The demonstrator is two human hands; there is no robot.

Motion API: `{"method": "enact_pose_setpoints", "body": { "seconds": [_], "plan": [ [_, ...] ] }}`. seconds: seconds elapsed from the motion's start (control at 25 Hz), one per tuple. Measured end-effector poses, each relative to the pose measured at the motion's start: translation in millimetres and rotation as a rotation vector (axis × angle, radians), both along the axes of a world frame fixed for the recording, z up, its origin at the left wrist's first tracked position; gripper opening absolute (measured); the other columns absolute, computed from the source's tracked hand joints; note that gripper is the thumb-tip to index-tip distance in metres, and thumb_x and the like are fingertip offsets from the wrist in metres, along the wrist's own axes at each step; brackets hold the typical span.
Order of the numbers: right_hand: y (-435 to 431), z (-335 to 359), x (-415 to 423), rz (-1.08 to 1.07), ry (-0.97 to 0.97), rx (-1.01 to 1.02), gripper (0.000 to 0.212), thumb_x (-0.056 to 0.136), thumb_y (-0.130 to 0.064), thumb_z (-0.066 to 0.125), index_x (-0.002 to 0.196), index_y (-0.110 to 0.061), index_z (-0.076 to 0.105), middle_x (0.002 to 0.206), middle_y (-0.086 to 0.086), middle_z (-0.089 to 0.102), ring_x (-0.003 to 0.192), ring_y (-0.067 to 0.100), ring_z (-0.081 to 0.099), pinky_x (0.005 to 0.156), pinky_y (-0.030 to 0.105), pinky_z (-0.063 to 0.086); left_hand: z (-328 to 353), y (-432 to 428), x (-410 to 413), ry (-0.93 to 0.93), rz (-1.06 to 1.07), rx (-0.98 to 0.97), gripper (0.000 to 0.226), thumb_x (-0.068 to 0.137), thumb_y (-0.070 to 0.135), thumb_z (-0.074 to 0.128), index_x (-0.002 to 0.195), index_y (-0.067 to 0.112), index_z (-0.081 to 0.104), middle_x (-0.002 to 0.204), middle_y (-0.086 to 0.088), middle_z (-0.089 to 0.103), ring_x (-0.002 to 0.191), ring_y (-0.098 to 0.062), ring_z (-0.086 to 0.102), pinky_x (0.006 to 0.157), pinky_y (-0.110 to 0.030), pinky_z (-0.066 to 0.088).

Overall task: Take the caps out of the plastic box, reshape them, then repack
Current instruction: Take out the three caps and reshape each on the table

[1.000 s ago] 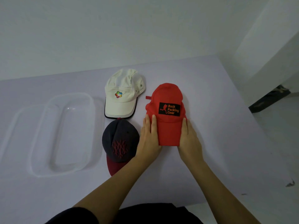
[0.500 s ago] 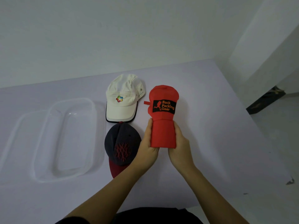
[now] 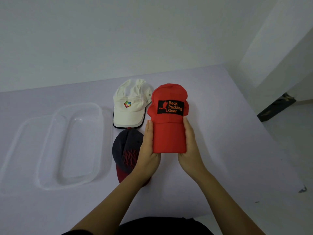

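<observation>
A red cap (image 3: 169, 133) with a black "Back Packing Gear" patch is lifted off the table, its peak squeezed narrow between both hands. My left hand (image 3: 149, 146) presses the peak's left side and my right hand (image 3: 190, 146) its right side. A white cap (image 3: 130, 106) with a coloured logo lies flat behind and to the left. A dark cap (image 3: 126, 146) with a red peak lies in front of the white one, partly hidden by my left hand. The clear plastic box (image 3: 71, 146) stands empty at the left.
The box's clear lid (image 3: 20, 150) lies flat just left of the box, partly under it. The table's right edge (image 3: 264, 133) drops to the floor, where a dark object (image 3: 276, 106) lies by the wall. A wall runs along the table's far side.
The red cap lay flat on the table a second ago; both hands have lifted it and pressed its peak sides inward. The other caps and the box have not moved.
</observation>
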State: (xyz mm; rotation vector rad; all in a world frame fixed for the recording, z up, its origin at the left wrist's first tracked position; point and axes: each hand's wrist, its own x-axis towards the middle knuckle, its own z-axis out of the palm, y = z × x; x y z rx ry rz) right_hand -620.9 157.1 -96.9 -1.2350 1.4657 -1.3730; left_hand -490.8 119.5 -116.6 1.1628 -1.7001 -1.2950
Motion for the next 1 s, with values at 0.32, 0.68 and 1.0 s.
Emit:
{"method": "enact_pose_setpoints", "body": {
  "seconds": [0.32,0.68,1.0],
  "plan": [
    [1.5,12.1,26.0,0.015,-0.121,-0.004,0.063,0.091,-0.017,0.052,0.138,-0.032,0.014,0.147,-0.008,0.026,0.129,-0.006,0.037,0.104,0.02,0.04,17.5,13.4,-5.3,0.242,0.077,0.081,0.065,0.092,0.019,0.043,0.15,0.019,0.014,0.14,0.021,0.037,0.127,0.006,0.044,0.104,-0.021,0.042],
    [10.1,-9.8,-30.0,0.085,0.551,0.01,0.069,0.09,-0.022,0.044,0.139,-0.057,0.011,0.158,-0.007,-0.008,0.147,0.021,-0.002,0.115,0.054,0.022,11.8,-14.7,36.0,-0.196,-0.266,-0.189,0.087,0.074,0.005,0.046,0.147,0.024,0.001,0.158,0.006,-0.002,0.146,-0.004,-0.002,0.111,-0.006,0.01],
    [26.6,-7.9,-19.9,0.135,0.753,-0.053,0.055,0.091,-0.047,0.034,0.137,-0.062,0.007,0.153,-0.021,-0.018,0.146,0.025,-0.009,0.11,0.042,0.006,66.8,-89.6,37.4,0.057,-0.18,0.31,0.054,0.093,0.047,0.047,0.141,0.021,0.041,0.145,0.012,0.043,0.132,0.002,0.037,0.114,-0.027,0.024]
  ]
}}
